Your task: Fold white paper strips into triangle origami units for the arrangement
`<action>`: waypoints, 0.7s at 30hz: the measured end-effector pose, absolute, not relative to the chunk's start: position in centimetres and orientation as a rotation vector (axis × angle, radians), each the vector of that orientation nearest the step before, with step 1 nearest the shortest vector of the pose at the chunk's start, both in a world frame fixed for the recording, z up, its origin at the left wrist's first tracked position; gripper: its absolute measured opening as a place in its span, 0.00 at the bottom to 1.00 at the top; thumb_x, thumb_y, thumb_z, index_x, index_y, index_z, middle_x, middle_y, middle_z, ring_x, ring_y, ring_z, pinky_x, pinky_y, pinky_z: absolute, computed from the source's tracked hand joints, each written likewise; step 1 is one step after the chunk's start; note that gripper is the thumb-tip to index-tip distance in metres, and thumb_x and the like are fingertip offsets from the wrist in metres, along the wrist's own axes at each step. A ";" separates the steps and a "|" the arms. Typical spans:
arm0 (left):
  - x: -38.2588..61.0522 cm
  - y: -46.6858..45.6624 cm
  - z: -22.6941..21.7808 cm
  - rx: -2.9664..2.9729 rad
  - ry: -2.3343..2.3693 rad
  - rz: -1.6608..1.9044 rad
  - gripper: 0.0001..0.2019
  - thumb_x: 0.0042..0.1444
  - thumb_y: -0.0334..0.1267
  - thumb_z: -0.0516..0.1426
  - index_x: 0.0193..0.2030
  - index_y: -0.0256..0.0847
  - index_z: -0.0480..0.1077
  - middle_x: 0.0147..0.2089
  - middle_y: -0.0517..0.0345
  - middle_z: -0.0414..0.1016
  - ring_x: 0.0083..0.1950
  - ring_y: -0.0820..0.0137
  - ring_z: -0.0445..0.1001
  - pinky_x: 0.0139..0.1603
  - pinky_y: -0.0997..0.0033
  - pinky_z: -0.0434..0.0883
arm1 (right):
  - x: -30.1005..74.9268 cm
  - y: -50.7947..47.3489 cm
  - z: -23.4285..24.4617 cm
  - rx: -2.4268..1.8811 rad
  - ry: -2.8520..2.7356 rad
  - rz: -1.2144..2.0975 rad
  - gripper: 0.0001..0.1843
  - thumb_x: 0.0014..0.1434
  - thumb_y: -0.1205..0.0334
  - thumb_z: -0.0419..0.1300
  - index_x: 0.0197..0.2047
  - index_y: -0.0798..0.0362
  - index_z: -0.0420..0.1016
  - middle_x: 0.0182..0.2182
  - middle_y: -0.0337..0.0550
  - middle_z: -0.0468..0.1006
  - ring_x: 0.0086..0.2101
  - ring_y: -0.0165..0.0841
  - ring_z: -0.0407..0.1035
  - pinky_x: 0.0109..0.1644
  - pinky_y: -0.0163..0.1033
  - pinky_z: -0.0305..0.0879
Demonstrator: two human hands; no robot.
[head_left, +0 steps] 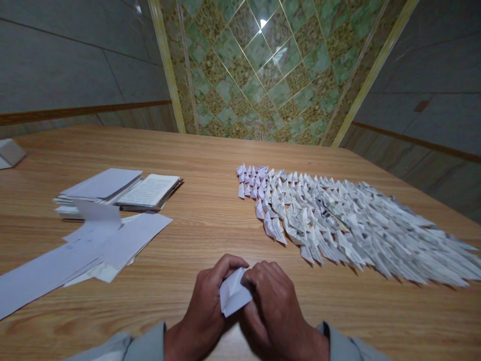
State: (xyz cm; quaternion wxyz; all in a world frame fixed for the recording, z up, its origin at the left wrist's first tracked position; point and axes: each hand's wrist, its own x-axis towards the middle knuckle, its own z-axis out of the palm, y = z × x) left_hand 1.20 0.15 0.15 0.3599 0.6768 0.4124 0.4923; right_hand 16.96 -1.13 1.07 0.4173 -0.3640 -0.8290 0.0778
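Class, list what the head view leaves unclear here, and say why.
All in the head view:
Folded paper: underside, hidden by its upper face, the left hand and right hand.
White block: cut off by the left edge.
Printed page: lettering too small to read.
Folded pieces: exact number, as they overlap.

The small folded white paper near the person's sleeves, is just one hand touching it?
No, the left hand and the right hand both touch the folded white paper.

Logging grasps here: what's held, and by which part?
A folded white paper: its left side in the left hand, its right side in the right hand.
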 end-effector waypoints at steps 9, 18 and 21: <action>1.3 0.1 0.4 1.726 1.068 1.282 0.13 0.55 0.39 0.62 0.47 0.42 0.69 0.20 0.69 0.69 0.19 0.73 0.64 0.23 0.78 0.58 | 17.2 -1.0 1.4 -0.874 -2.133 0.074 0.09 0.60 0.75 0.50 0.40 0.50 0.62 0.29 0.40 0.70 0.30 0.37 0.61 0.34 0.41 0.52; 1.2 0.2 0.2 1.783 1.160 1.315 0.05 0.52 0.32 0.60 0.34 0.45 0.67 0.22 0.68 0.72 0.20 0.73 0.69 0.23 0.79 0.63 | 17.2 -1.0 1.5 -0.911 -2.117 0.120 0.11 0.59 0.74 0.51 0.43 0.51 0.62 0.32 0.42 0.70 0.32 0.38 0.61 0.36 0.42 0.52; 1.1 0.2 0.1 1.807 1.144 1.300 0.05 0.54 0.31 0.59 0.35 0.45 0.69 0.23 0.67 0.75 0.22 0.73 0.71 0.25 0.79 0.65 | 17.3 -0.9 1.5 -0.905 -2.099 0.108 0.11 0.59 0.74 0.51 0.43 0.51 0.62 0.31 0.41 0.70 0.31 0.37 0.61 0.35 0.42 0.52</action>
